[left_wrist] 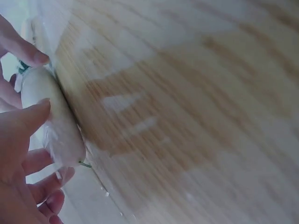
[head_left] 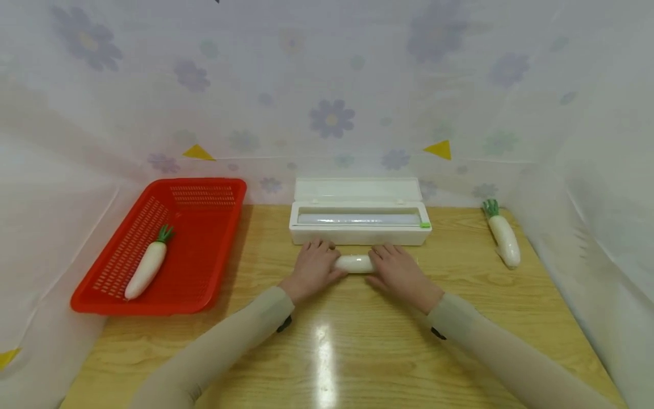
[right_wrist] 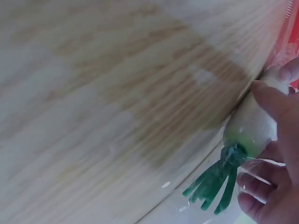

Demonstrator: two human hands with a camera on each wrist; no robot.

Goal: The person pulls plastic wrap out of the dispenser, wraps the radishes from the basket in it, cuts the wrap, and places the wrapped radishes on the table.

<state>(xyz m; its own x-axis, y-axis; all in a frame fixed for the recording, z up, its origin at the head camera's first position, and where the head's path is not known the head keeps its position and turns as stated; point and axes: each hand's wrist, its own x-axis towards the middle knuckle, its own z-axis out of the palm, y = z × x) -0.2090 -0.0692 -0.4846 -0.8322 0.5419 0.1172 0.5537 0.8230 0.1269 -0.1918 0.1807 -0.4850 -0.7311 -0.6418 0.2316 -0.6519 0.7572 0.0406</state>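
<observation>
A white radish (head_left: 355, 263) lies crosswise on the table between my two hands, with shiny clear film around it. My left hand (head_left: 313, 270) grips its tapered end, thumb on the near side and fingers on the far side, as the left wrist view shows of the radish (left_wrist: 53, 112). Around the leafy end, my right hand (head_left: 401, 275) holds it the same way. Green leaf stubs (right_wrist: 217, 179) stick out under film beside the right fingers. Just behind stands a white cling film box (head_left: 360, 236), lid raised, a roll of film (head_left: 357, 219) inside.
On the left, a red plastic basket (head_left: 217, 272) holds another white radish (head_left: 146, 269) with green leaves. A further radish (head_left: 504, 238), apparently wrapped in film, lies at the table's right edge. Flowered white sheeting (head_left: 332, 68) encloses the wooden table (head_left: 378, 363).
</observation>
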